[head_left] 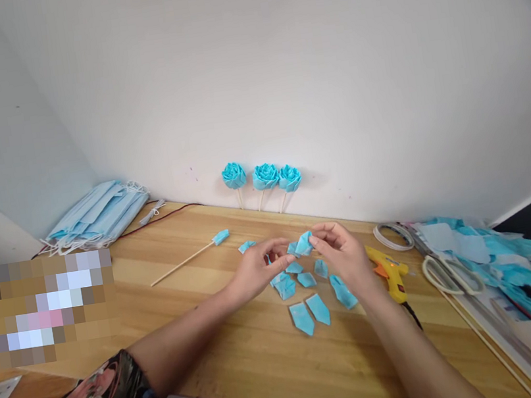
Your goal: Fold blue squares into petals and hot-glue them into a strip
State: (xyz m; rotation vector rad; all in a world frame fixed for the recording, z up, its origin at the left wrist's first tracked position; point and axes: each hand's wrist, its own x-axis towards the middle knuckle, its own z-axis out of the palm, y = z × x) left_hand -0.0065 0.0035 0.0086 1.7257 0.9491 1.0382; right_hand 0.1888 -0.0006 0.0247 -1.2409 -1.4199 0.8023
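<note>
Between my two hands, above the table, is a small folded blue petal piece (304, 244). My right hand (341, 254) pinches it at its right side with thumb and fingers. My left hand (260, 266) has its thumb and fingers closed at the petal's left edge. Beneath and around them lie several loose blue pieces, among them two flat pointed petals (302, 319) near the front and a larger folded piece (284, 285). To the left, a wooden stick (183, 265) tipped with a rolled blue bud (221, 237) lies on the wood.
Three blue flowers on sticks (265, 176) lean against the wall. Face masks (98, 214) are stacked at back left. On the right are a yellow glue gun (391, 273), a tape roll (393, 237), scissors (451, 274) and blue scraps (492, 245). A blurred patch covers the left side.
</note>
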